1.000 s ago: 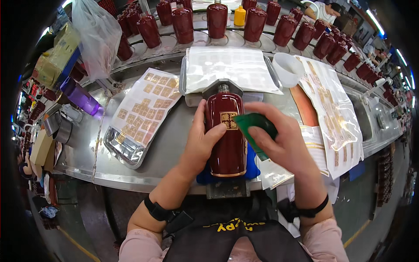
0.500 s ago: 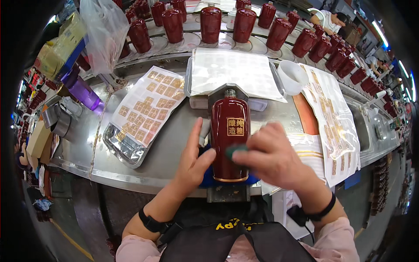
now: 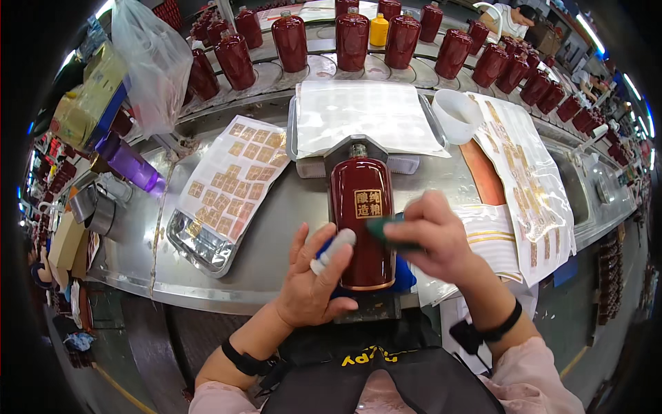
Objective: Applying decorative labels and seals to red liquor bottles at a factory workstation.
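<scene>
A dark red glossy bottle [image 3: 362, 248] with a square gold emblem [image 3: 368, 203] lies in a dark stand, its neck pointing away from me. My right hand [image 3: 434, 238] pinches a dark green pad [image 3: 393, 232], blurred by motion, against the bottle's front just below the emblem. At the bottle's left side is my left hand [image 3: 310, 283], fingers spread and thumb by the lower edge. Something white and blue [image 3: 334, 251] sits among its fingers, apparently a wrapping on one finger. A blue cloth or pad [image 3: 405, 276] shows beneath the bottle.
Left, a sheet of gold stickers [image 3: 238, 172] lies over a metal tray [image 3: 200, 245]. Behind stand a tray of white sheets [image 3: 358, 114] and a white tub [image 3: 457, 116]. More sticker sheets [image 3: 527, 200] lie right. Red bottles [image 3: 352, 41] line the conveyor, with a yellow bottle [image 3: 378, 30] among them.
My left hand has turned and shifted right, its fingers spreading against the bottle's side. My right hand has moved the green pad slightly upward. Bottles on the conveyor have shifted.
</scene>
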The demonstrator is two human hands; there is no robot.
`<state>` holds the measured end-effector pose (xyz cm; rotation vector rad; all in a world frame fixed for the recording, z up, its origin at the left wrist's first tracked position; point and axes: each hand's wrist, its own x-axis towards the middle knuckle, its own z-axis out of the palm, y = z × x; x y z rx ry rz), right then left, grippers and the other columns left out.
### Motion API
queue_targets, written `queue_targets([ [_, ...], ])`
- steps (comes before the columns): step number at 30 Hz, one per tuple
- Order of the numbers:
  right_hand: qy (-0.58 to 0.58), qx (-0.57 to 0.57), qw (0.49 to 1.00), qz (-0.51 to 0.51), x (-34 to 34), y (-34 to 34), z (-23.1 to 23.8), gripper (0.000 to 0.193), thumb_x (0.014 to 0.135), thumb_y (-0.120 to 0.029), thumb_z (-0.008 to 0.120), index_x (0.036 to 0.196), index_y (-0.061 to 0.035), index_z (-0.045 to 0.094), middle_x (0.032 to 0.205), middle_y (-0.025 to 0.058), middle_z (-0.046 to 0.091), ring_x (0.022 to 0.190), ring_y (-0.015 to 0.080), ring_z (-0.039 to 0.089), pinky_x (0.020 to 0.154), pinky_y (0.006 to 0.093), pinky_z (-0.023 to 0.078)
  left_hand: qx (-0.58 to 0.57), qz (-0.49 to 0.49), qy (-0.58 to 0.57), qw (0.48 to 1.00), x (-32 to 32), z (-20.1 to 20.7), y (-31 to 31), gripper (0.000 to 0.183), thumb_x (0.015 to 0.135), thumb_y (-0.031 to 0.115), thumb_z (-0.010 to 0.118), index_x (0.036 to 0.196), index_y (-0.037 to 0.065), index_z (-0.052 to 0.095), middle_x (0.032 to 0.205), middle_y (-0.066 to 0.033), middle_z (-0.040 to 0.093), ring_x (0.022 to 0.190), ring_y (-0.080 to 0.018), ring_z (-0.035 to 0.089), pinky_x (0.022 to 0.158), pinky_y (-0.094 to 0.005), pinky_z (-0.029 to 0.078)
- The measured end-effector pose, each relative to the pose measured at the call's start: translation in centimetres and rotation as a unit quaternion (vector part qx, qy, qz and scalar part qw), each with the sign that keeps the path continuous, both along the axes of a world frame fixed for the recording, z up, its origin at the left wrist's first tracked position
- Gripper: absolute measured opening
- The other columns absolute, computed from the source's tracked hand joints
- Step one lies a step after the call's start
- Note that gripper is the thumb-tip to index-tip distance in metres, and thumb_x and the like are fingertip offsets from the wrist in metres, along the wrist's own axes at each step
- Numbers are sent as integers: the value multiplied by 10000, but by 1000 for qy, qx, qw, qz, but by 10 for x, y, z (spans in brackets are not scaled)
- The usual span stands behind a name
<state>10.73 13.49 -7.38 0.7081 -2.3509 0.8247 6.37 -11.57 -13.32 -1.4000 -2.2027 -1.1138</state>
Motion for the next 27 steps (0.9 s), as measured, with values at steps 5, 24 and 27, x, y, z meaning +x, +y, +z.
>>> queue_targets([
  [5,-185,-158,970,17,26,10,6,232,716,-68,777,932,-76,692,740,56,568,675,228,567,608,346,428,-35,-72,92,993,-34,27,13,633,947,559,454,1342,70,531,1290,-115,601,1297,-329,441,1146,-526,203],
  [24,-1,29,997,76,-9,-8,19,200,717,-118,730,902,-121,656,788,49,559,772,234,576,681,367,416,208,-44,-523,825,-81,16,49,579,1036,464,354,1300,-27,509,1209,-123,608,1077,-170,603,916,-322,489],
  [27,-189,-59,977,78,-4,2,24,184,790,-118,733,936,-68,633,795,106,574,749,286,592,662,377,460,215,-131,-745,618,-97,34,68,533,1022,466,391,1185,0,594,1063,-119,685,953,-194,666,847,-341,541],
])
